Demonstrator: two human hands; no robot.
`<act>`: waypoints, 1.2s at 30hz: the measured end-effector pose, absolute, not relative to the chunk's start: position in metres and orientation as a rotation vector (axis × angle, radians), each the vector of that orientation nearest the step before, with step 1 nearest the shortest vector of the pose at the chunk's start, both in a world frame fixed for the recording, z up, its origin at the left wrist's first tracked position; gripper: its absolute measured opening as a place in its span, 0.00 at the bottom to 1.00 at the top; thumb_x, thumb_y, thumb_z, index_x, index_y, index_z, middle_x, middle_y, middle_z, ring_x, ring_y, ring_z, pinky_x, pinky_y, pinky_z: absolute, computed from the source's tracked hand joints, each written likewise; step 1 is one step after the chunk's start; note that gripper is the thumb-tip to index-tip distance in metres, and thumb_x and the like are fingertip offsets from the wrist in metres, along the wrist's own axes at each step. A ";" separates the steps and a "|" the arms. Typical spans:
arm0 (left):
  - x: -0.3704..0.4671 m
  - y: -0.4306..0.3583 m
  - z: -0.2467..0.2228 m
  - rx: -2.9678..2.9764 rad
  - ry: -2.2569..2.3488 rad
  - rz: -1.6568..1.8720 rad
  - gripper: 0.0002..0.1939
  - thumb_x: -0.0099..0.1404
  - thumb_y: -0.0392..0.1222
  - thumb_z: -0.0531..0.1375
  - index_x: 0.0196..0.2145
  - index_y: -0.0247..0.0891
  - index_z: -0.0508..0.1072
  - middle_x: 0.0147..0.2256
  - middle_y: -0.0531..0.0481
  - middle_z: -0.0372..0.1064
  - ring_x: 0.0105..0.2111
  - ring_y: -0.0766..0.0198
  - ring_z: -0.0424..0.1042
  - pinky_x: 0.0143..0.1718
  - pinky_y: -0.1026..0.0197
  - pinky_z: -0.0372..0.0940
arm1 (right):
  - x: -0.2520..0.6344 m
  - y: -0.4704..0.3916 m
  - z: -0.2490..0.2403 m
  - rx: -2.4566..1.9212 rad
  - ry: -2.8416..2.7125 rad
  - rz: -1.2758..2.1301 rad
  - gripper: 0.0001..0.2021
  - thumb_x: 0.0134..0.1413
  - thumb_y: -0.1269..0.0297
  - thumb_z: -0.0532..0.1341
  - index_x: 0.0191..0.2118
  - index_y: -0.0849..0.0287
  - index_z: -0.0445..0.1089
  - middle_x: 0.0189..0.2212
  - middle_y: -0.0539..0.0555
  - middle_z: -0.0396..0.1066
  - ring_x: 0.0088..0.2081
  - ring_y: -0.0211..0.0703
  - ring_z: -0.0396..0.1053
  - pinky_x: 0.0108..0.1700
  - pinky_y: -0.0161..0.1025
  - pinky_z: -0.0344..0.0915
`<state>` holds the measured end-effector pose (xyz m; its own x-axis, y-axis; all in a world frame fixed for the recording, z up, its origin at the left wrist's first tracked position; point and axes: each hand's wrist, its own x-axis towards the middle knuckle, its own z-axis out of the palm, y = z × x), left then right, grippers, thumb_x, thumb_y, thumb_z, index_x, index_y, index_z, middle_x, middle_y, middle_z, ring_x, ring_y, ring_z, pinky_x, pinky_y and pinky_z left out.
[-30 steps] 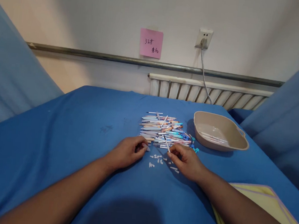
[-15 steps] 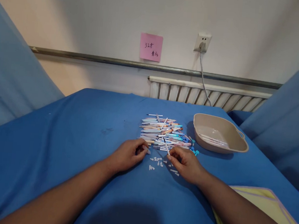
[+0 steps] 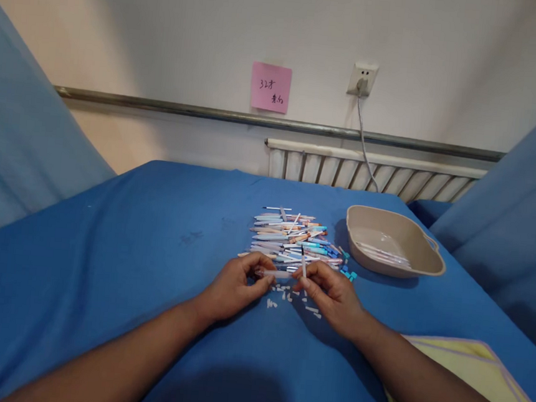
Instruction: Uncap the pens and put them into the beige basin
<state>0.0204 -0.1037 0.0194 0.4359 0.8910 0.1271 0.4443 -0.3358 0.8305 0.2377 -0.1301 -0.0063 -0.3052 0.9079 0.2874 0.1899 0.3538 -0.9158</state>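
Between the thumb and fingers of my left hand (image 3: pixel 238 287) is a pale pen barrel (image 3: pixel 281 275), lying level and pointing right. My right hand (image 3: pixel 334 297) pinches a thin white pen refill (image 3: pixel 304 267), its dark end up. The right fingertips reach the barrel's right end; whether they grip it I cannot tell. Just beyond both hands is a pile of pen parts (image 3: pixel 288 235) in pale, orange and blue colours. Several small white pieces (image 3: pixel 284 295) are scattered on the blue cloth under and between my hands.
At the right stands a beige plastic basin (image 3: pixel 424 265) with several slim pen pieces inside. Small turquoise pieces (image 3: pixel 350 275) lie by the pile's right edge. A folded yellow cloth (image 3: pixel 461 355) is under my right forearm. Blue cloth (image 3: pixel 117 263) covers the table, with a wall radiator (image 3: pixel 341 165) behind.
My hands have come closer together. A pen barrel now shows in my left hand, reaching across to the right fingers. The refill in my right hand has tipped more upright.
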 end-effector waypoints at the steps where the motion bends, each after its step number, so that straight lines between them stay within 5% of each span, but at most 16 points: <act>1: 0.022 -0.104 0.019 1.922 1.116 0.776 0.09 0.59 0.42 0.58 0.36 0.35 0.70 0.31 0.49 0.71 0.31 0.63 0.70 0.35 0.62 0.64 | 0.236 -0.130 -0.007 -0.964 -1.694 1.025 0.07 0.60 0.59 0.55 0.36 0.56 0.64 0.38 0.53 0.70 0.37 0.40 0.69 0.39 0.36 0.65; 4: 0.026 -0.107 0.019 1.863 1.081 0.797 0.08 0.59 0.42 0.59 0.35 0.35 0.69 0.30 0.50 0.71 0.30 0.65 0.70 0.34 0.62 0.64 | 0.234 -0.130 -0.007 -0.936 -1.661 1.011 0.08 0.58 0.58 0.56 0.35 0.57 0.65 0.40 0.54 0.69 0.41 0.41 0.69 0.42 0.37 0.65; 11: 0.031 -0.112 0.024 1.909 0.936 0.656 0.10 0.61 0.44 0.58 0.37 0.35 0.71 0.31 0.49 0.72 0.31 0.64 0.70 0.33 0.63 0.65 | 0.232 -0.129 -0.011 -0.872 -1.646 1.259 0.10 0.55 0.56 0.59 0.32 0.58 0.64 0.26 0.49 0.69 0.29 0.37 0.68 0.33 0.35 0.64; 16: 0.005 -0.050 0.024 2.112 1.573 0.788 0.13 0.62 0.46 0.54 0.39 0.36 0.72 0.33 0.48 0.74 0.31 0.62 0.71 0.33 0.63 0.64 | 0.234 -0.123 -0.020 -0.940 -1.600 1.269 0.11 0.54 0.55 0.60 0.31 0.58 0.64 0.23 0.48 0.68 0.27 0.37 0.67 0.31 0.34 0.63; 27: -0.012 0.063 0.018 2.259 1.715 0.348 0.08 0.48 0.40 0.65 0.29 0.37 0.76 0.27 0.51 0.74 0.29 0.61 0.70 0.30 0.65 0.59 | 0.234 -0.125 -0.015 -0.993 -1.831 1.042 0.05 0.55 0.64 0.59 0.30 0.59 0.66 0.25 0.47 0.69 0.27 0.35 0.64 0.29 0.31 0.58; 36: -0.011 0.068 0.015 2.293 1.753 0.211 0.10 0.53 0.46 0.63 0.26 0.36 0.72 0.24 0.52 0.71 0.26 0.64 0.67 0.28 0.64 0.58 | 0.234 -0.125 -0.013 -1.019 -1.869 1.009 0.05 0.55 0.64 0.59 0.30 0.58 0.67 0.24 0.47 0.68 0.26 0.35 0.63 0.29 0.31 0.58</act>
<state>-0.0112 0.0681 0.0151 0.2671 0.9631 -0.0346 0.9274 -0.2471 0.2808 0.2345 -0.1252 -0.0134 -0.3879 0.8885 0.2452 0.2826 0.3678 -0.8859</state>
